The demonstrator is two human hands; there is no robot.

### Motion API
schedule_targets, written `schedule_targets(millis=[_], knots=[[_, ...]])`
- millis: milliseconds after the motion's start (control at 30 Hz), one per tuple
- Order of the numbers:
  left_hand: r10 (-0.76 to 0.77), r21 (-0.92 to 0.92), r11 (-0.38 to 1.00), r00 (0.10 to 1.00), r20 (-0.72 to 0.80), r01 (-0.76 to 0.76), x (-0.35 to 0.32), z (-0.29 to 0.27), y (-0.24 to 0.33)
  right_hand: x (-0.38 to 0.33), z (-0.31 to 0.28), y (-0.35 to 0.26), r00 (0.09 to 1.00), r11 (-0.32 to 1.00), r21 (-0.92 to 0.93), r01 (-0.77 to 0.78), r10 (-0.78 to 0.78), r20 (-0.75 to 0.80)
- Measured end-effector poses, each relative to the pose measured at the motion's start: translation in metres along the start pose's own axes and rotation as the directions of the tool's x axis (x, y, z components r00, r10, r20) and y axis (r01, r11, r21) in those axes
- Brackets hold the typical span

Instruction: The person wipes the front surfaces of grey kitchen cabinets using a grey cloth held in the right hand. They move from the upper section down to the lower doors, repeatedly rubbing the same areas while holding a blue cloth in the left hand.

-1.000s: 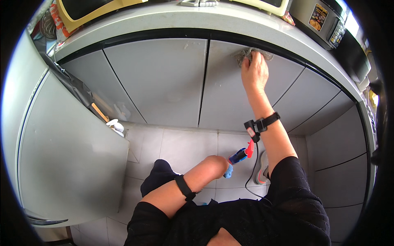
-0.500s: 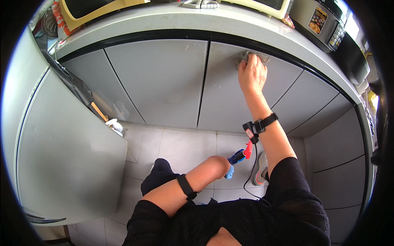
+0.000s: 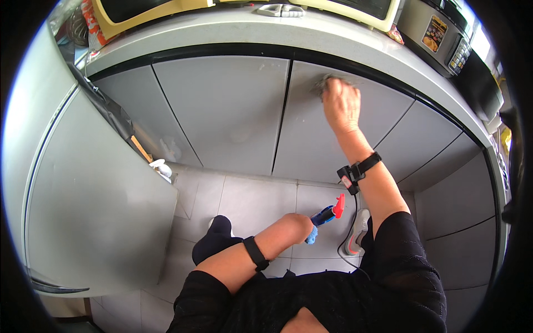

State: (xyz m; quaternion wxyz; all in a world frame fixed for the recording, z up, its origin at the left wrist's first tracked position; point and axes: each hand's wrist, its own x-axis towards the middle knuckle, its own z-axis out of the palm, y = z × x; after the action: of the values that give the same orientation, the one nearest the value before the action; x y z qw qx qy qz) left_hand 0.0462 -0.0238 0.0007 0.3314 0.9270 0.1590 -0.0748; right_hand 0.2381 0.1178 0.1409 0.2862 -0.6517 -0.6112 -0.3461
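Note:
My right hand (image 3: 341,104) presses a grey cloth (image 3: 326,83) flat against the upper part of a grey cabinet door (image 3: 327,139), just under the counter edge. Only the cloth's top left corner shows past my fingers. Low down near the floor, my left hand (image 3: 297,225) grips a blue spray bottle (image 3: 323,216) with a red trigger, its nozzle pointing up and right. Both forearms wear black straps near the wrist; the right one carries a small device with a cable.
A grey counter (image 3: 277,30) carries a yellow-cream microwave (image 3: 344,6) and a silver cooker (image 3: 438,33). A large grey appliance door (image 3: 83,211) stands at left. My dark sock (image 3: 214,238) and a grey shoe (image 3: 355,238) rest on the tiled floor (image 3: 250,194).
My right hand and the cloth have slid a little to the left and downward across the cabinet door. The left hand and the spray bottle have stayed in place.

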Motion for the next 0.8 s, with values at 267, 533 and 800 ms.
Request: schedule_targets(millis=[267, 533, 800], knots=[[0.02, -0.108, 0.994, 0.997, -0.076, -0.028, -0.005, 0.001, -0.008, 0.053, 0.019, -0.088, 0.975, 0.957, 0.198, 0.213, -0.193, -0.113], [-0.088, -0.113, 0.99, 0.995, -0.048, 0.082, -0.007, -0.005, -0.005, 0.044, 0.033, -0.078, 0.852, 0.873, -0.06, 0.485, -0.486, -0.191], [-0.03, -0.058, 0.998, 1.0, -0.003, 0.03, -0.01, -0.004, -0.006, 0.005, -0.007, 0.01, 0.974, 0.965, -0.166, 0.204, -0.217, -0.06]])
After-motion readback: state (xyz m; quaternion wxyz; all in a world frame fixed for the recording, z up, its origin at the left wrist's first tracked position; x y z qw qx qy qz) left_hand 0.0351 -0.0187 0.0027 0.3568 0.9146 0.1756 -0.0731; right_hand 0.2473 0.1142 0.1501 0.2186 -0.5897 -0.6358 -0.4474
